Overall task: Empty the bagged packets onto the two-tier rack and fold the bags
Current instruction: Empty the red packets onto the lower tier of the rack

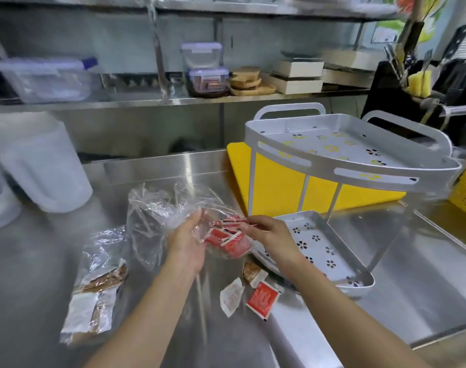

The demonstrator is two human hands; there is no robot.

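Clear bag (157, 216) holds red packets (226, 239); left grip (186, 245) clutches bag, right grip (271, 235) pinches its edge.

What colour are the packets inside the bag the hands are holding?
The packets are red with white edges; head view.

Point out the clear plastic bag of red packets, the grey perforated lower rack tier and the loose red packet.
Clear plastic bag (152, 208): head view, crinkled upper side.
Lower rack tier (342, 252): head view, perforated floor.
Loose red packet (262, 300): head view, its middle.
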